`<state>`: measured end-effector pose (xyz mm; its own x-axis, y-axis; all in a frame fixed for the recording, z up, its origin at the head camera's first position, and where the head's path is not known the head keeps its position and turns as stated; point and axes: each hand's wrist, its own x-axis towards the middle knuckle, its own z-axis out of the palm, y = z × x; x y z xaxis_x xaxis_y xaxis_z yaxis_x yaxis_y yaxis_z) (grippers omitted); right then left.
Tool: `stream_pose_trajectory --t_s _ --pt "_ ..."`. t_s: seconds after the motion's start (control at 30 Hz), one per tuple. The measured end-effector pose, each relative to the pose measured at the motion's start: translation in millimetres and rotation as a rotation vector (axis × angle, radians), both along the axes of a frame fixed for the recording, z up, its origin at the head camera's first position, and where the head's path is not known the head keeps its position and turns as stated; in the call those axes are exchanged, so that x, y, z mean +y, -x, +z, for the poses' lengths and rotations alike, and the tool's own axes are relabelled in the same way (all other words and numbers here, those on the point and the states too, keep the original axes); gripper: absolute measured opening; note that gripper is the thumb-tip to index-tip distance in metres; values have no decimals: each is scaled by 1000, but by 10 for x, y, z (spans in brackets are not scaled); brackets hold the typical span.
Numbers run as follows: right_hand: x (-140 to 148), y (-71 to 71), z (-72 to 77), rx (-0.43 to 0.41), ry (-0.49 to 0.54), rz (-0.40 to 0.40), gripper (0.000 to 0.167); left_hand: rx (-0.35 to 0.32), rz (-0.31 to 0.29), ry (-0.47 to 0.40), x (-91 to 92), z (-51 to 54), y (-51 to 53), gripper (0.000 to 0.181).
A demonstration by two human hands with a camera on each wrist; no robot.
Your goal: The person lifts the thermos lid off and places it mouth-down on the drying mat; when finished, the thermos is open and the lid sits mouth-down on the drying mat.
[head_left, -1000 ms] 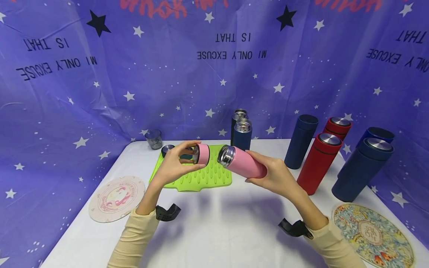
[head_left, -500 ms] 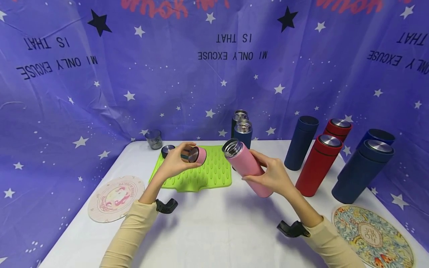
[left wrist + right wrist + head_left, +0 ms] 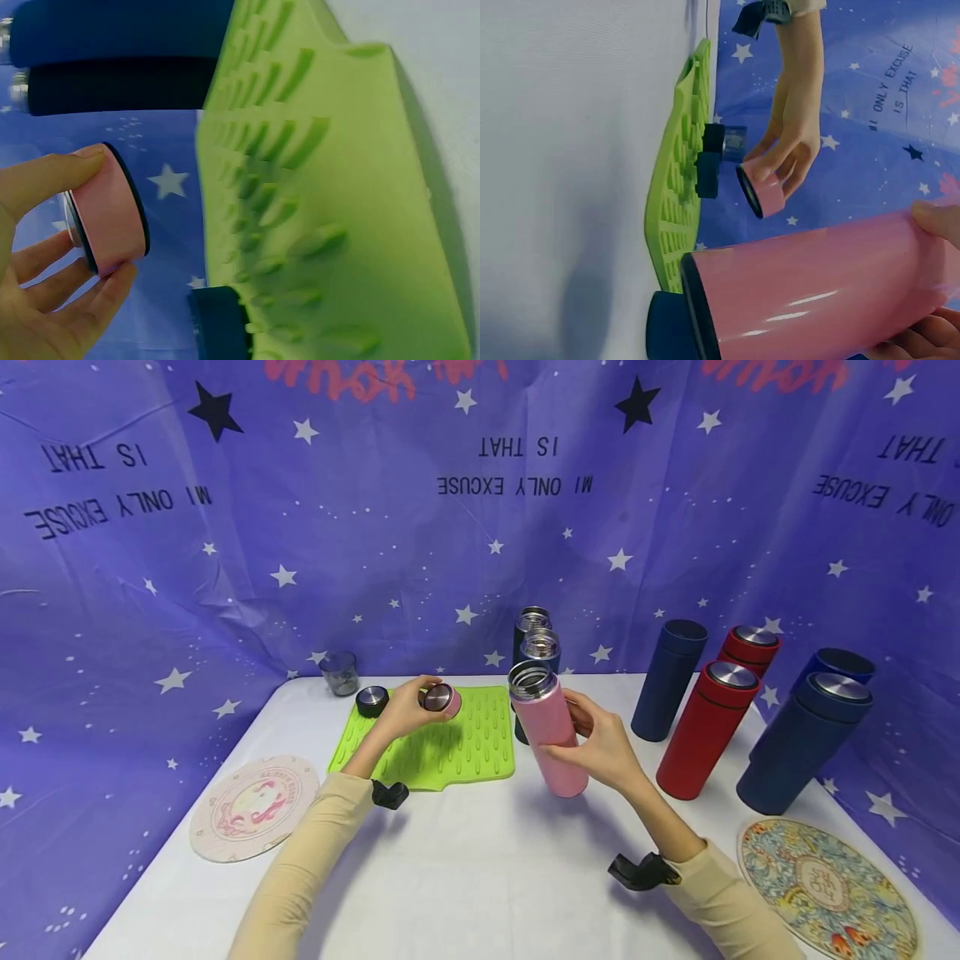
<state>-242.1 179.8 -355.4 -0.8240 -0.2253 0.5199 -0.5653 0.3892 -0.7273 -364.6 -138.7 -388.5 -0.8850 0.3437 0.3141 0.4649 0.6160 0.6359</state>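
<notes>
My left hand [image 3: 408,706] pinches a pink bottle lid [image 3: 440,699] with a steel top, above the green drying mat [image 3: 487,760]. Fingers and thumb lie around the lid's side in the left wrist view, and a gap shows between lid [image 3: 112,210] and mat. In my right hand [image 3: 603,747] is a pink thermos bottle [image 3: 551,735], its steel mouth bare and facing up. It stands nearly upright, and the right wrist view shows its base off the table. A black lid [image 3: 372,701] sits on the mat; a dark blue lid [image 3: 707,176] beside it is hidden by my left hand in the head view.
Behind the pink bottle stand two lidless bottles, one blue [image 3: 542,647] and one black [image 3: 532,617]. Several capped red [image 3: 708,735] and blue [image 3: 802,747] bottles stand at right. A small glass [image 3: 340,673] is at back left. Round mats lie left [image 3: 255,810] and right [image 3: 828,885].
The pink bottle has swung from a slant toward the lid to almost upright. My left hand has turned the lid steel top up and carried it slightly left, lower over the mat.
</notes>
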Motion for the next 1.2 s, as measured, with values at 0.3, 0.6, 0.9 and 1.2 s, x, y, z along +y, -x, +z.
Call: stream_pose_trajectory --t_s 0.3,0.6,0.9,1.2 --pt "-76 -85 98 -38 73 -39 72 33 69 74 185 -166 294 66" --pt "-103 16 -26 -64 147 -35 70 25 161 143 269 -296 456 61" --pt "-140 122 -100 -51 198 -93 70 52 237 249 352 -329 485 52" --pt "-196 212 -193 -59 243 -148 73 20 276 289 398 -315 466 42"
